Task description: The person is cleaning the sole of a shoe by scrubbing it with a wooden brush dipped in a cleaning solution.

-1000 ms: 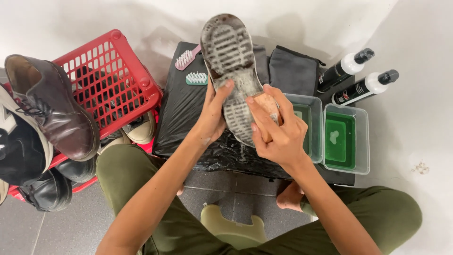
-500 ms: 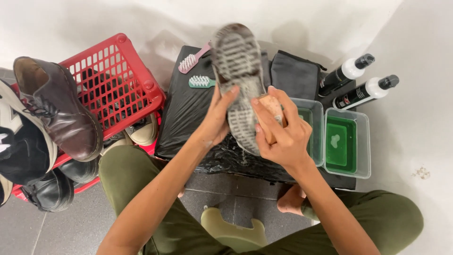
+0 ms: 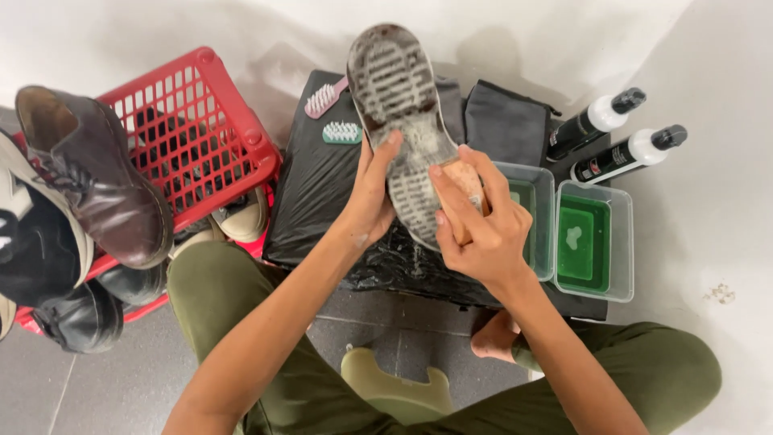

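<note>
A shoe (image 3: 398, 97) is held sole up over a black plastic sheet (image 3: 318, 189). Its grey tread is covered in soapy foam. My left hand (image 3: 372, 197) grips the shoe from the left side, near the heel end. My right hand (image 3: 481, 229) is closed on a wooden-backed brush (image 3: 460, 181), which is pressed against the lower right part of the sole. The brush's bristles are hidden against the tread.
A red basket (image 3: 189, 129) on the left holds several shoes, a brown leather one (image 3: 93, 173) on top. A pink brush (image 3: 324, 97) and a teal brush (image 3: 342, 133) lie on the sheet. Two tubs of green liquid (image 3: 594, 242), two spray bottles (image 3: 624, 153) and a grey cloth (image 3: 507, 121) are on the right.
The shoe and both hands have shifted slightly; my right hand has slid the brush along the sole, and more foam covers the tread.
</note>
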